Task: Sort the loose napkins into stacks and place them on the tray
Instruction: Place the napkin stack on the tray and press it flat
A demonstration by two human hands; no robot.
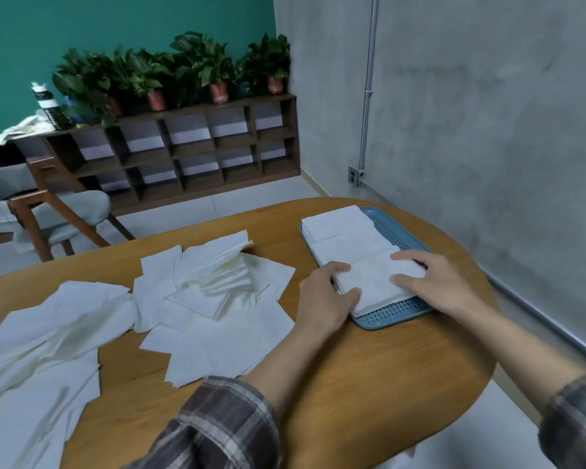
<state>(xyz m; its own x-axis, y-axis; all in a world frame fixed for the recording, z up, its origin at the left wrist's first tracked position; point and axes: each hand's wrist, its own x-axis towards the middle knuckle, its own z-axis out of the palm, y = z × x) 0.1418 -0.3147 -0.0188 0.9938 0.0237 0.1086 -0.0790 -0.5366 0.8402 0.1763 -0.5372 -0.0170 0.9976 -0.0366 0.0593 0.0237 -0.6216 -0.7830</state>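
My left hand (325, 292) grips and my flat right hand (433, 282) presses the second stack (374, 279) on the tray (396, 313), behind it the first stack (339, 225), but many loose napkins (217, 316) lie unsorted on the surface (386, 367).

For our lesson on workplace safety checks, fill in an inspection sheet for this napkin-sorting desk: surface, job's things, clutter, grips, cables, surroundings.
Surface: wooden table, rounded edge.
Job's things: blue tray at right holds far stack and near stack; loose napkins spread at left.
Clutter: nothing seen.
Grips: left hand grips near stack's left edge; right hand rests flat on top.
Cables: nothing seen loose; pipe runs down wall to socket.
Surroundings: shelf with potted plants, chair behind.
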